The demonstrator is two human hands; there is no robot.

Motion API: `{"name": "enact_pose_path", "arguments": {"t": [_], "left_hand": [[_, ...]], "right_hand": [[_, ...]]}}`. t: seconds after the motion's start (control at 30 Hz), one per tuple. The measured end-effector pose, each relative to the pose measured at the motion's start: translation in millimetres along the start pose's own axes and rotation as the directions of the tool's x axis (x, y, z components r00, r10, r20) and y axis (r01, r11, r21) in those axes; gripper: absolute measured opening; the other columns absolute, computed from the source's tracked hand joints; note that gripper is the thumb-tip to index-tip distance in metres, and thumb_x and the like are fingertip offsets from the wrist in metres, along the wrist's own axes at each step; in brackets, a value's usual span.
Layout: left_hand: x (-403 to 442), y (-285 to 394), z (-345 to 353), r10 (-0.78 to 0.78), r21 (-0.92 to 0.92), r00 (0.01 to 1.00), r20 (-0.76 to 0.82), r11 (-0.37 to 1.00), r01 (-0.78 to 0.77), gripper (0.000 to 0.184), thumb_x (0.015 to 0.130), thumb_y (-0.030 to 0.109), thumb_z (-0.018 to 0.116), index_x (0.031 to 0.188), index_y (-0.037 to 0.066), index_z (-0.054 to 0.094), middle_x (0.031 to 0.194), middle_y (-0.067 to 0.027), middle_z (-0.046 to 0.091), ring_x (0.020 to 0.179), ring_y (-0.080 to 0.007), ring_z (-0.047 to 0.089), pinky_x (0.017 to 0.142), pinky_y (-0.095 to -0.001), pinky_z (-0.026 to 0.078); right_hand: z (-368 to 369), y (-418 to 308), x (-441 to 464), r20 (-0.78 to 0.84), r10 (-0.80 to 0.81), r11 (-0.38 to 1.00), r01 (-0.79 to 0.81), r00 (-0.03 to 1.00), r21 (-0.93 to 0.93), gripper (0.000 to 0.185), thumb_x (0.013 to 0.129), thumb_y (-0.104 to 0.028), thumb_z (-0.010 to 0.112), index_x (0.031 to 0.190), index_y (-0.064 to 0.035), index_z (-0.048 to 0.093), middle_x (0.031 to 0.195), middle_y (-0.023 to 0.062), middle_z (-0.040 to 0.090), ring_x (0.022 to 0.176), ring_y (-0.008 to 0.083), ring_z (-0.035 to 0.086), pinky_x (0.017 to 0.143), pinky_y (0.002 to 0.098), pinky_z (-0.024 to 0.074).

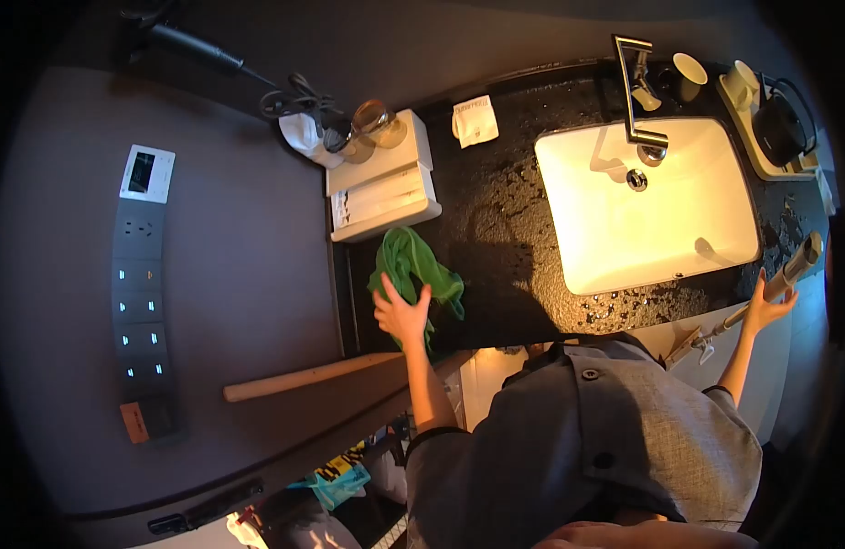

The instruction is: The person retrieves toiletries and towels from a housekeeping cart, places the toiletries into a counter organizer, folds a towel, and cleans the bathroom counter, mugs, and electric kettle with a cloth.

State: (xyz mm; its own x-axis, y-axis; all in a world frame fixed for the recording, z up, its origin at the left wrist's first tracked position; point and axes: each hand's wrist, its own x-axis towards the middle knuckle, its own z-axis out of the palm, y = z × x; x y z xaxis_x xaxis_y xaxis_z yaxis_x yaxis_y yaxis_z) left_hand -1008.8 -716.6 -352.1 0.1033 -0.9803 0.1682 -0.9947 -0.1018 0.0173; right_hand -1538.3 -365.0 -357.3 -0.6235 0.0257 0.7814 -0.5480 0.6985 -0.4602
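Observation:
A bunched green cloth lies at the left end of the dark counter. My left hand is on it, thumb and fingers spread over the folds, with fabric under the palm. At the far right, a pole with a grey, round-ended grip slants down in front of the counter. My right hand is at this grip, the pole passing between thumb and fingers. How tightly they close is hard to see. Lower down, the pole passes a small white clip.
A lit white sink under a tall faucet is set into the wet counter. Behind the cloth stands a white drawer box carrying glass jars. A tray holds cups and a dark item. A wooden bar juts left.

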Motion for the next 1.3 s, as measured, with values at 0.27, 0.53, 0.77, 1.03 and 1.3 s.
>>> {"name": "enact_pose_path", "arguments": {"t": [0.27, 0.53, 0.77, 1.03, 1.3], "left_hand": [[-1, -10, -30, 0.263, -0.616, 0.96, -0.098, 0.741, -0.266, 0.054, 0.065, 0.018, 0.059, 0.117, 0.01, 0.045, 0.114, -0.0187, 0.04, 0.101, -0.037, 0.041, 0.083, -0.0428, 0.036], [-29, 69, 4, 0.538, -0.306, 0.825, -0.171, 0.767, -0.564, 0.056, 0.069, 0.033, 0.06, 0.122, 0.028, 0.043, 0.129, -0.0165, 0.032, 0.106, -0.0416, 0.035, 0.087, -0.0478, 0.031], [-44, 163, 13, 0.207, -0.302, 0.964, -0.167, 0.92, -0.25, 0.048, 0.078, 0.032, 0.053, 0.124, 0.026, 0.041, 0.131, -0.0194, 0.029, 0.104, -0.0408, 0.036, 0.084, -0.0491, 0.032], [73, 260, 55, 0.083, -0.294, 0.963, -0.256, 0.942, -0.159, 0.05, 0.08, 0.034, 0.048, 0.128, 0.026, 0.033, 0.136, -0.0194, 0.019, 0.115, -0.0413, 0.028, 0.091, -0.05, 0.023], [62, 425, 35, 0.49, -0.38, 0.859, -0.149, 0.773, -0.507, 0.049, 0.062, 0.025, 0.063, 0.109, 0.02, 0.048, 0.121, -0.0166, 0.036, 0.108, -0.0333, 0.036, 0.086, -0.0454, 0.033]], "right_hand": [[-14, -155, -18, -0.138, -0.501, 0.738, 0.506, 0.854, 0.446, 0.039, 0.074, -0.007, 0.057, 0.108, 0.0007, 0.039, 0.112, 0.0193, 0.041, 0.102, 0.031, 0.042, 0.089, 0.0394, 0.0333], [177, -380, -103, 0.73, -0.429, 0.633, -0.4, 0.531, 0.663, 0.052, 0.068, -0.022, 0.065, 0.11, -0.0014, 0.043, 0.104, 0.0173, 0.05, 0.098, 0.0282, 0.049, 0.081, 0.0393, 0.0408], [255, -504, -154, 0.852, -0.254, 0.959, 0.005, 0.457, 0.282, 0.105, 0.05, -0.038, 0.073, 0.131, -0.0076, 0.013, 0.127, 0.0251, 0.023, 0.11, 0.0363, 0.031, 0.086, 0.0497, 0.0296], [185, -417, -104, 0.421, -0.512, 0.605, -0.034, 0.748, 0.796, 0.079, 0.057, -0.025, 0.069, 0.122, 0.002, 0.033, 0.117, 0.0265, 0.038, 0.104, 0.0411, 0.039, 0.088, 0.0424, 0.0347], [29, -235, -68, 0.96, -0.235, 0.864, -0.42, 0.15, 0.277, 0.081, 0.056, -0.015, 0.068, 0.125, 0.003, 0.03, 0.13, 0.027, 0.025, 0.118, 0.0404, 0.025, 0.098, 0.0437, 0.0222]]}}
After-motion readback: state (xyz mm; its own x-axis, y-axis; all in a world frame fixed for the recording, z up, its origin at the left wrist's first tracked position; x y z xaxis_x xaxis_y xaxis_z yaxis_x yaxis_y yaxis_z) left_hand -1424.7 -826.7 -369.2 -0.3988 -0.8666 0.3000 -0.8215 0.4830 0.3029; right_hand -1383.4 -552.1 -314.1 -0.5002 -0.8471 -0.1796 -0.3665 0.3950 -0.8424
